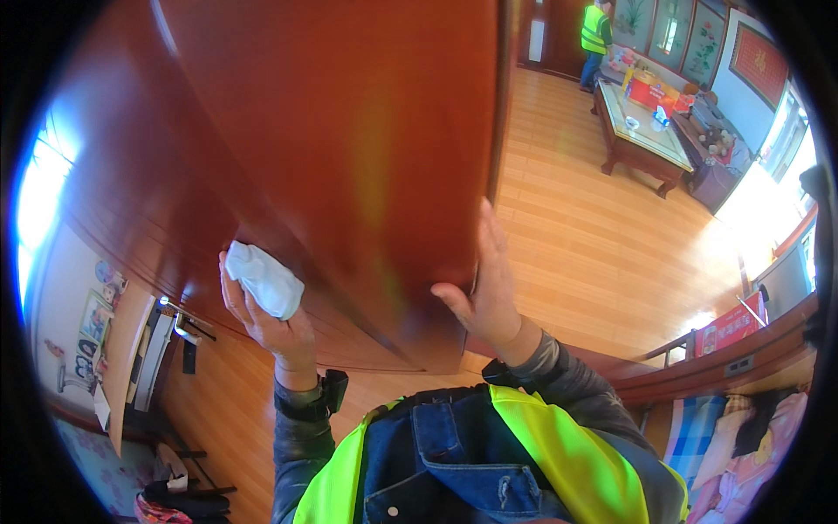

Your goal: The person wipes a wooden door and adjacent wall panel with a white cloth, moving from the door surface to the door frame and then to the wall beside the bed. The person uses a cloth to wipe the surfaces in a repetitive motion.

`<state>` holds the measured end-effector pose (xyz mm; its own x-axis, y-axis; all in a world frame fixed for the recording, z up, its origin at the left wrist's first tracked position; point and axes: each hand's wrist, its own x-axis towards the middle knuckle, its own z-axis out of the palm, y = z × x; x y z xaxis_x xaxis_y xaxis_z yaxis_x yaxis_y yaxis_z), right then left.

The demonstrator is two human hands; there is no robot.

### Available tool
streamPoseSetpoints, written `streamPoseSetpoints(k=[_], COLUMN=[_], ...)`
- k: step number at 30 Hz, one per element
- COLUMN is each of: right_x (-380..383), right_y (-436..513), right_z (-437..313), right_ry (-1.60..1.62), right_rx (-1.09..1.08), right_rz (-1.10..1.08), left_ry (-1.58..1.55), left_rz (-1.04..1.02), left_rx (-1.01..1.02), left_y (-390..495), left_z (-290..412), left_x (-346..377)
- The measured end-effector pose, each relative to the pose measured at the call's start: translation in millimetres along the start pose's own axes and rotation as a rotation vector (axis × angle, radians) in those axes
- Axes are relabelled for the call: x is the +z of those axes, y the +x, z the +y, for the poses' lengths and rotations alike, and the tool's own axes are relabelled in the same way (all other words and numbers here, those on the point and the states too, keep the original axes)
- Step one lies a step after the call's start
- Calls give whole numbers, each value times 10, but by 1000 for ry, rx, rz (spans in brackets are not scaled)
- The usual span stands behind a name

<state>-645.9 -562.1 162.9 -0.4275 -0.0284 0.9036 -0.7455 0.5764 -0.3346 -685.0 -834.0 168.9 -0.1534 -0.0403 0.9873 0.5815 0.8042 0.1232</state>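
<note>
A glossy reddish-brown wooden door (pixel 366 144) stands directly before me. My left hand (pixel 275 334) holds a folded white cloth (pixel 265 278) close to the moulded part of the door's face; whether the cloth touches the wood I cannot tell. At the door's edge is my right hand (pixel 494 295), with the thumb against the face and the fingers along the edge. A metal lever handle (pixel 188 329) shows at the lower left side of the door.
A wooden coffee table (pixel 645 128) with boxes stands on the plank floor (pixel 569 216). Beyond it is a person in a hi-vis vest (pixel 594 33). A wooden door frame (pixel 707 370) runs at right, near folded bedding (pixel 713 439). At left is a desk (pixel 124 354).
</note>
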Motion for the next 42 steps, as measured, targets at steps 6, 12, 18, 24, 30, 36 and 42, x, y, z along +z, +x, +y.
streamPoseSetpoints(k=[6, 12, 18, 24, 30, 36, 42], right_x=[-135, -131, -172, -70, 286, 327, 124], right_y=[-148, -263, -413, -507, -586, -665, -721], right_z=[110, 152, 6, -294, -784, -1014, -1039], right_ry=[116, 221, 203, 365, 520, 437, 346], right_rx=[-5, -3, -58, -159, -123, -167, -59], right_rz=[-63, -58, -10, -77, -316, -209, -133], left_ry=[188, 49, -1, -431, -985, -1080, -878], left_rz=[-118, -193, -394, -549, -582, -801, -939], left_rx=[168, 70, 101, -330, -719, -670, -532], left_y=[-24, -218, -470, -569, -520, -472, -529], left_z=[535, 728, 882, 948, 1150, 1159, 1236], left_x=[87, 102, -57, -350, -773, -1083, -1164])
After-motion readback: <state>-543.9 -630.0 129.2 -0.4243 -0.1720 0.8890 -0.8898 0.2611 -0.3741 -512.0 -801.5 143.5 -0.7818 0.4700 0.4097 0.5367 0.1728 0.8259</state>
